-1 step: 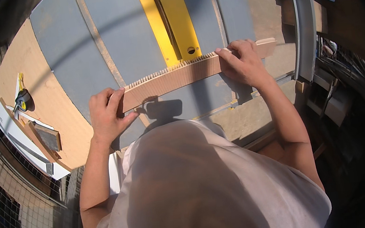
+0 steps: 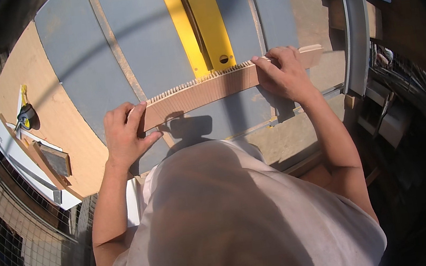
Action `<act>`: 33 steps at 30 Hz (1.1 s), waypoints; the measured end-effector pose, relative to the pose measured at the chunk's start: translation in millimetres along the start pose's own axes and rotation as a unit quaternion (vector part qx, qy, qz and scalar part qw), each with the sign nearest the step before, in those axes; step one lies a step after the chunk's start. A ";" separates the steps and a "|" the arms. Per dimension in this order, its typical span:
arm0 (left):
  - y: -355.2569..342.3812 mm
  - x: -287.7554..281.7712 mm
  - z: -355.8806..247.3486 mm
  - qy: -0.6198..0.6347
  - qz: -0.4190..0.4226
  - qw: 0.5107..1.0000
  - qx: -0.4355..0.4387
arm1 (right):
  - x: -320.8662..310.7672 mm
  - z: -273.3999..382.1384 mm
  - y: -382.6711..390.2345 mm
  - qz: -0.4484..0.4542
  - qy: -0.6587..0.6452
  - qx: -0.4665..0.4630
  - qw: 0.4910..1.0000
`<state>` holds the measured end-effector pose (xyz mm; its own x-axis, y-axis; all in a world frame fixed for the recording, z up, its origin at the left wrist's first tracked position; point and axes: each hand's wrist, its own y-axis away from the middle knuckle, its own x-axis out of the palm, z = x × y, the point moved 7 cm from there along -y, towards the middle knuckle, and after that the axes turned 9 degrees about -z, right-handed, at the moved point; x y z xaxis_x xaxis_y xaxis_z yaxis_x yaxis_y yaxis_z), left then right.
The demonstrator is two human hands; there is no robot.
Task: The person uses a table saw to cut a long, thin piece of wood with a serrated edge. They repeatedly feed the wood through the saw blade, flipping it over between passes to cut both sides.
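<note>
From the head view: a long, narrow wooden strip point(image 2: 203, 95), set crosswise over a grey tabletop point(image 2: 148, 40), at the near end of a yellow plate point(image 2: 208, 19) with a dark slot along it. Lined closely across the broad face, and comb-like along the far edge, with a row of fine notches. Gripped at the left end by the left hand point(image 2: 125, 130), fingertips at the far edge, thumb toward the near one. Gripped also by the right hand point(image 2: 285, 75), short of the right end, digits bent over the far edge; a short length jutting out beyond. Cannot tell whether pressed flat or slightly raised. Probably light, to judge by the slender build, and not slippery. Likely stiffer toward the ends but bendy, and easily snapped, along the notched stretch. Best held near both ends at once, with a pinch across the width; better not twisted or lifted by the notched middle alone. Well apart to the left, on a pale wooden board point(image 2: 89, 161): a tape measure point(image 2: 26, 117), touched by neither hand
</note>
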<state>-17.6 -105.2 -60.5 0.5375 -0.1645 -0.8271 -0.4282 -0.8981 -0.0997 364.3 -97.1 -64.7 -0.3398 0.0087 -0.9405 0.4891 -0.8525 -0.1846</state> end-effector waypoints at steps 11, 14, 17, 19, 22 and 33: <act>6.6 6.6 6.1 -0.027 0.008 1.000 0.008 | -6.7 -0.4 -9.4 0.035 -0.026 0.004 0.999; 7.6 6.8 6.7 -0.021 0.007 1.000 0.011 | -7.8 0.6 -12.0 0.048 -0.028 0.006 0.998; 7.6 6.8 8.3 -0.014 0.005 1.000 0.015 | -10.1 2.0 -15.3 0.038 -0.027 -0.006 0.999; 9.1 6.6 9.3 -0.015 0.003 1.000 0.015 | -8.9 3.0 -16.4 0.049 -0.029 -0.005 0.998; 11.5 5.7 11.2 -0.021 -0.006 1.000 0.018 | -9.1 3.1 -17.9 0.063 -0.031 -0.003 0.998; 9.1 1.2 9.0 -0.003 -0.013 1.000 0.015 | -7.9 1.4 -18.9 0.047 -0.049 0.004 0.998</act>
<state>-27.3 -109.9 -67.4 0.5438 -0.1390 -0.8276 -0.4365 -0.8891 -0.1374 356.6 -81.8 -53.4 -0.3707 -0.1222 -0.9207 0.5155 -0.8516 -0.0945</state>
